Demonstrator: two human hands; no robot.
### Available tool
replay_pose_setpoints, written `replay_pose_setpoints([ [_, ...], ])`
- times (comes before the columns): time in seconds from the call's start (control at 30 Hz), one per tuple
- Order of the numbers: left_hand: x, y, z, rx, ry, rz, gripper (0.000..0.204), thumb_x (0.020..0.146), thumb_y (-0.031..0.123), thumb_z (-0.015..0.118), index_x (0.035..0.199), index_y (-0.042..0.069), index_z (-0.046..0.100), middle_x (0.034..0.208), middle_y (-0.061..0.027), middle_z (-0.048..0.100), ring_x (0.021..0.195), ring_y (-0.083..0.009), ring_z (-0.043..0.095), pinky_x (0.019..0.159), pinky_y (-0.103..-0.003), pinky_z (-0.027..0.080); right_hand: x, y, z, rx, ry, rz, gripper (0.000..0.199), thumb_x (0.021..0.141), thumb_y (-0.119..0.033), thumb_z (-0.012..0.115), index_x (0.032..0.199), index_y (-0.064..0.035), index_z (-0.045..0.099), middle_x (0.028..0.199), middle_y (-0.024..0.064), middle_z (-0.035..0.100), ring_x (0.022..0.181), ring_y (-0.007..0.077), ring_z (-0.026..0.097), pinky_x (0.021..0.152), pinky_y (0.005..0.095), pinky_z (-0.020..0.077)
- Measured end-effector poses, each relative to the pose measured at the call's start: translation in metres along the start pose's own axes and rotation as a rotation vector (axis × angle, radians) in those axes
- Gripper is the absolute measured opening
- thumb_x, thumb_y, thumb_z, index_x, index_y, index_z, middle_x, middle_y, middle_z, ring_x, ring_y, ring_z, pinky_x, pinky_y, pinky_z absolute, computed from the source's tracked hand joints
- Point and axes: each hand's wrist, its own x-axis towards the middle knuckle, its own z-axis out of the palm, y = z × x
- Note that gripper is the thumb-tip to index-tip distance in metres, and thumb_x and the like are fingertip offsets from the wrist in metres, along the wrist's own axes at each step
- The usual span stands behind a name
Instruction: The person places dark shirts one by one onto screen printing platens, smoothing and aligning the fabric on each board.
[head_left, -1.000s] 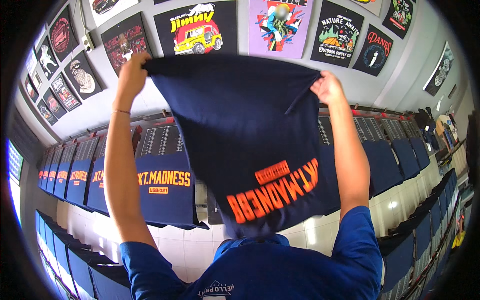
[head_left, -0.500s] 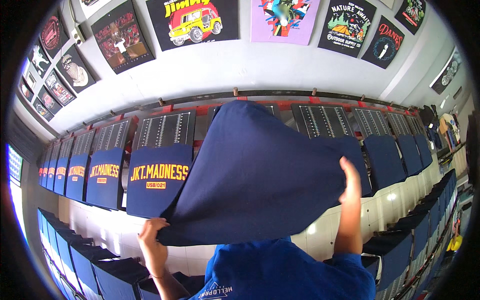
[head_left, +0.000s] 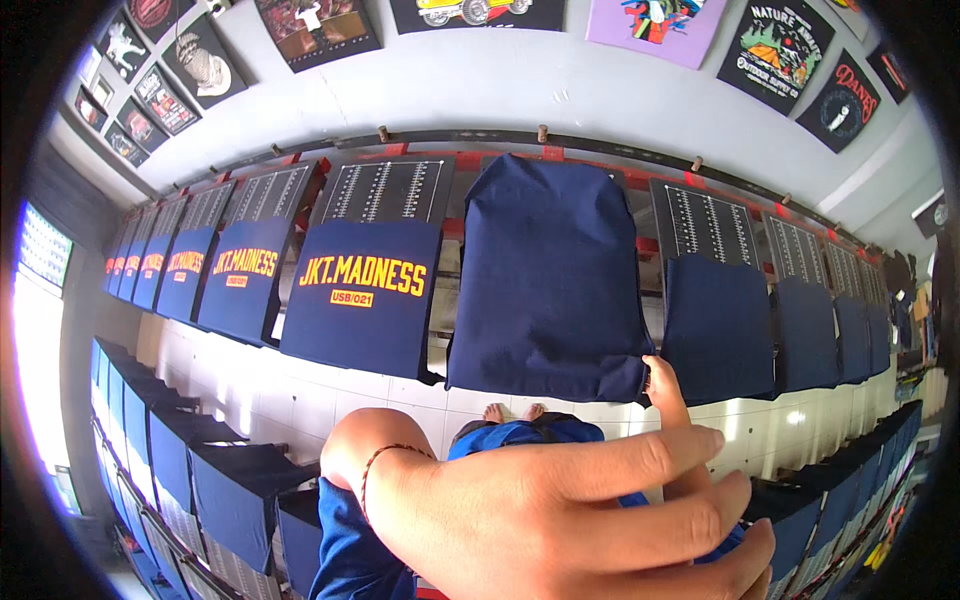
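Observation:
A navy fabric piece (head_left: pixel 550 285) lies over a printing board straight in front of me, covering it nearly to its far end. Its surface is mostly smooth, with creases near the front edge. At the front right corner, my right hand (head_left: pixel 664 388) has its fingers closed on the cloth's edge; its lower part is hidden behind my other hand. My left hand (head_left: pixel 570 495), with a thin cord bracelet (head_left: pixel 385 458) at the wrist, is raised close in the foreground. It holds nothing, and its fingers are spread toward the right.
Boards in a row bear navy cloth; the cloth to the left (head_left: pixel 365 255) has yellow and orange lettering, the cloth to the right (head_left: pixel 715 325) is plain. A rail (head_left: pixel 460 137) runs behind them. Another row (head_left: pixel 235 485) stands lower down. Prints (head_left: pixel 775 50) hang on the wall.
The fabric piece, earlier held up and spread between both hands, now lies on the board. My left hand has let go and risen toward me. The view has shifted to the right and down.

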Motion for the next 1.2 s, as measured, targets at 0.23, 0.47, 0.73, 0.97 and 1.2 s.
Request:
replay_pose_setpoints([
  [0.23, 0.035, -0.002, 0.077, -0.055, 0.515, 0.114, 0.011, 0.08, 0.02, 0.066, 0.086, 0.012, 0.069, 0.093, -0.0023, 0.069, 0.082, -0.0197, 0.065, 0.071, -0.035, 0.054, 0.001, 0.01, 0.016, 0.019, -0.233, -0.12, 0.038, 0.089, -0.022, 0.062, 0.12, 0.0014, 0.063, 0.107, 0.0101, 0.07, 0.092, 0.0214, 0.069, 0.084, 0.0364, 0.0535],
  [0.47, -0.048, -0.03, 0.005, 0.01, 0.384, 0.079, 0.021, 0.091, 0.016, 0.058, 0.107, 0.004, 0.065, 0.108, -0.0105, 0.068, 0.089, -0.0229, 0.067, 0.077, -0.033, 0.055, 0.036, 0.046, -0.005, -0.126, -0.087, -0.168, 0.05, 0.084, -0.029, 0.068, 0.121, 0.0045, 0.062, 0.109, 0.0145, 0.07, 0.102, 0.0266, 0.066, 0.091, 0.0367, 0.0501],
  [0.73, -0.213, -0.226, 0.028, -0.162, 0.253, -1.116, 0.04, 0.107, 0.021, 0.038, 0.137, -0.004, 0.046, 0.137, -0.0198, 0.054, 0.131, -0.0289, 0.05, 0.11, -0.037, 0.039, -0.022, 0.003, 0.044, -0.698, 0.164, -0.469, 0.064, 0.081, -0.022, 0.075, 0.13, 0.011, 0.05, 0.124, 0.0261, 0.062, 0.114, 0.0358, 0.063, 0.099, 0.0405, 0.0473],
  [0.97, -0.465, -0.217, 0.151, -0.921, 0.564, -1.992, 0.079, 0.103, 0.064, 0.03, 0.138, -0.004, 0.05, 0.132, -0.0188, 0.06, 0.115, -0.027, 0.062, 0.104, -0.037, 0.046, -0.01, 0.028, 0.006, -0.9, 0.275, -0.515, 0.051, 0.085, -0.032, 0.07, 0.115, 0.0083, 0.06, 0.107, 0.0265, 0.067, 0.105, 0.044, 0.064, 0.093, 0.0448, 0.0486],
  [1.2, -0.53, -0.101, 0.123, -0.925, 0.708, -1.924, 0.057, 0.106, 0.043, 0.041, 0.142, -0.001, 0.043, 0.139, -0.0177, 0.054, 0.128, -0.0269, 0.052, 0.105, -0.038, 0.043, -0.06, 0.04, -0.066, -0.539, -0.188, 0.07, 0.041, 0.083, -0.029, 0.069, 0.112, -0.0001, 0.064, 0.096, 0.0043, 0.065, 0.082, 0.0169, 0.06, 0.074, 0.0313, 0.0506],
])
